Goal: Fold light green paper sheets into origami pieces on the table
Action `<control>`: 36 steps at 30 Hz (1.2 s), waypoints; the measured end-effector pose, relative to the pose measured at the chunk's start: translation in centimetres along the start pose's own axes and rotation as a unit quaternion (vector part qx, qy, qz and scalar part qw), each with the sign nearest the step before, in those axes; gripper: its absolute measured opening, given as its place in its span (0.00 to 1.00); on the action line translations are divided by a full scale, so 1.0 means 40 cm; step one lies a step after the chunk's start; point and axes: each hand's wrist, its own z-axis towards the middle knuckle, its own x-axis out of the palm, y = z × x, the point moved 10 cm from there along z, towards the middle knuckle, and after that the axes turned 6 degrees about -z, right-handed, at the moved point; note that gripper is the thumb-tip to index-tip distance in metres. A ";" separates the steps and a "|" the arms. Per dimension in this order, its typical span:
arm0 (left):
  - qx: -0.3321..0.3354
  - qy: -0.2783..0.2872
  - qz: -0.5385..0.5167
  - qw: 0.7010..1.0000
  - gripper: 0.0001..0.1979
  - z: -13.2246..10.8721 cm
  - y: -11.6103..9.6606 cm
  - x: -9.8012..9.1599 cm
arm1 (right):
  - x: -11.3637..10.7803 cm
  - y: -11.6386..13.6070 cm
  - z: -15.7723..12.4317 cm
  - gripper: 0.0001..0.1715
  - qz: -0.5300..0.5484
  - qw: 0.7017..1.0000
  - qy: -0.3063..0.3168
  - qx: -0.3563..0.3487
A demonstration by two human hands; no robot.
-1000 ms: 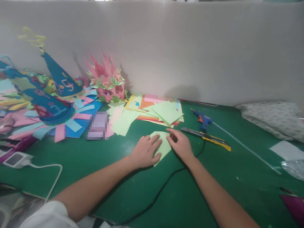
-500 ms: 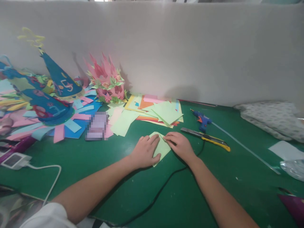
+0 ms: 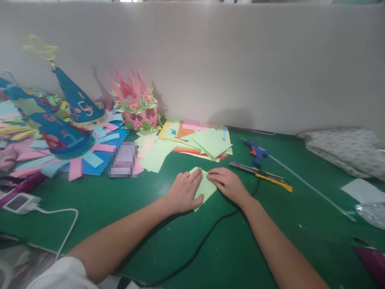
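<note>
A folded piece of light green paper (image 3: 207, 192) lies on the green table in front of me. My left hand (image 3: 185, 192) rests flat across its left side, fingers stretched out and thumb spread at the lower edge. At the upper right edge, the fingertips of my right hand (image 3: 224, 180) are pressed together on the paper. My palms hide parts of the sheet. Just right of that hand lies a box cutter (image 3: 272, 179) with a yellow handle, and behind it a blue glue gun (image 3: 255, 151).
Behind the hands are stacked coloured papers (image 3: 213, 145). At left stand a pink paper crown (image 3: 135, 102) and blue cone hats (image 3: 76, 98), with a pixelated phone-like object (image 3: 122, 159) nearby. A black cord (image 3: 201, 246) crosses the table; a clear glue stick (image 3: 309, 186) lies right.
My right fingers have shifted slightly along the paper's upper edge and lie flatter. My left hand stays in place on the sheet.
</note>
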 end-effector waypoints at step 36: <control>-0.012 0.015 -0.013 1.000 0.31 0.021 -0.002 -0.006 | 0.003 -0.003 0.001 0.13 0.005 1.000 0.017 -0.016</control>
